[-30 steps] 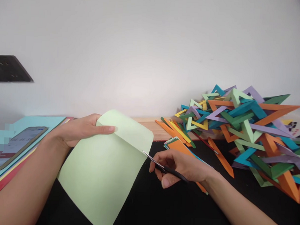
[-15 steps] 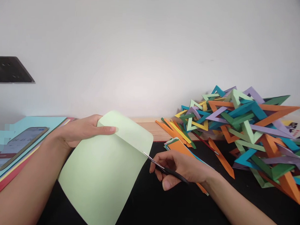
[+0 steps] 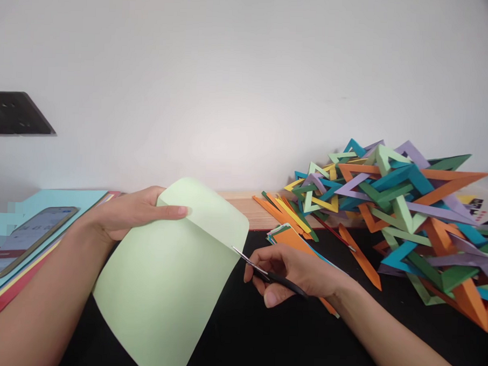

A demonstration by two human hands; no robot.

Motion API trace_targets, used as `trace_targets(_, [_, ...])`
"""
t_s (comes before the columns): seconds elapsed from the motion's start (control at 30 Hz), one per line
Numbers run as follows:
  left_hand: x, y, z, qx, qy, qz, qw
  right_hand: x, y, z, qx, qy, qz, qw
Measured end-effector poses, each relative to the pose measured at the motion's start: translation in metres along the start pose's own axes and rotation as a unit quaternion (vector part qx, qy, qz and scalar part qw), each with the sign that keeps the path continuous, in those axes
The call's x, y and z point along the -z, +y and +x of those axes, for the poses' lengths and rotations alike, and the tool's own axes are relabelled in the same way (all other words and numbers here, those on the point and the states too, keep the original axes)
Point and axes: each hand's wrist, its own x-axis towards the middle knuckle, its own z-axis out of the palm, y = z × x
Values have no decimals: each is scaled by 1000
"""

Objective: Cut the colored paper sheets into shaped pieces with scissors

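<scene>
A pale green sheet of paper (image 3: 162, 287) is held up in front of me by my left hand (image 3: 139, 213), its thumb on top and its fingers hidden behind. A line runs across the sheet from the thumb to its right edge. At that edge are the blade tips of black-handled scissors (image 3: 260, 271). My right hand (image 3: 286, 271) is closed around the scissors' handles, and the blades look nearly together on the paper.
Stacked coloured sheets (image 3: 77, 194) lie at left with a phone (image 3: 27, 243) on top. Behind my right hand are orange paper pieces (image 3: 294, 239) and coloured strips (image 3: 285, 209). A pile of interlocked folded-paper shapes (image 3: 408, 206) fills the right. A wall socket (image 3: 18, 114) is at far left.
The green sheet and my left hand have shifted very slightly to the left. The scissors and my right hand stay almost in the same place.
</scene>
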Motion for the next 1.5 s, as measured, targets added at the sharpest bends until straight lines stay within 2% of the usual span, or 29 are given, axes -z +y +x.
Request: trace_targets(1.5, [-3, 1, 0, 1, 18, 8, 1000, -2, -4, -4, 0, 22, -7, 1000])
